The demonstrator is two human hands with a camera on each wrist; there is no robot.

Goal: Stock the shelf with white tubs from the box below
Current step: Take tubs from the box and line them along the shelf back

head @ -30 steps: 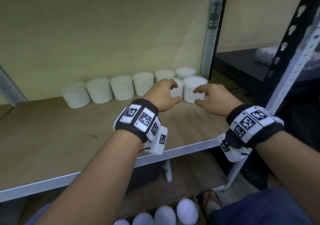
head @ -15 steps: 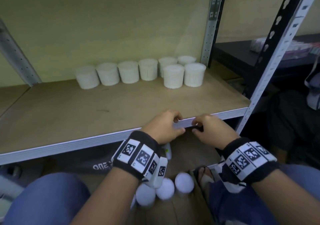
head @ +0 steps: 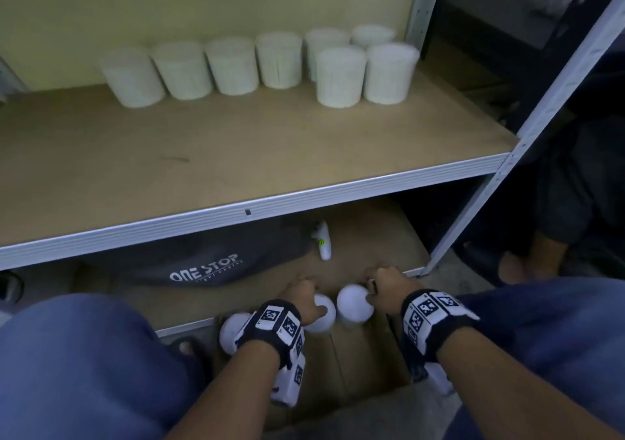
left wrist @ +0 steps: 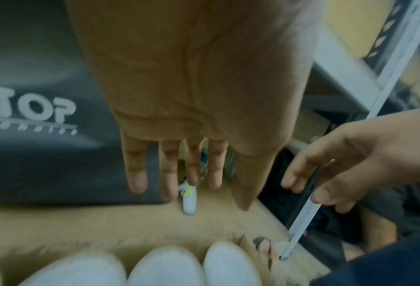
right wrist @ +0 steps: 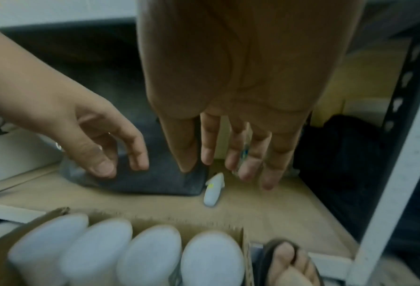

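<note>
Several white tubs (head: 340, 77) stand along the back of the wooden shelf (head: 236, 155), two of them in front at the right. Below, a cardboard box (head: 355, 372) holds more white tubs (head: 355, 306), seen from above as round lids (right wrist: 211, 259). My left hand (head: 304, 299) hovers over one boxed tub (head: 323, 319), fingers hanging straight (left wrist: 192, 174) and holding nothing. My right hand (head: 382, 287) is just right of the neighbouring tub, fingers loosely extended (right wrist: 211, 154) and empty. The wrist views show a gap between both hands and the lids (left wrist: 167, 269).
A dark bag printed ONE STOP (head: 203, 267) lies on the lower board behind the box, with a small white bottle (head: 323, 240) beside it. A grey upright post (head: 473, 196) stands at the right. My sandalled foot (right wrist: 287, 265) and blue-clad knees flank the box.
Both hands left the tubs on the shelf, passed its front edge and dropped to the box below. The view tilted down with them.
</note>
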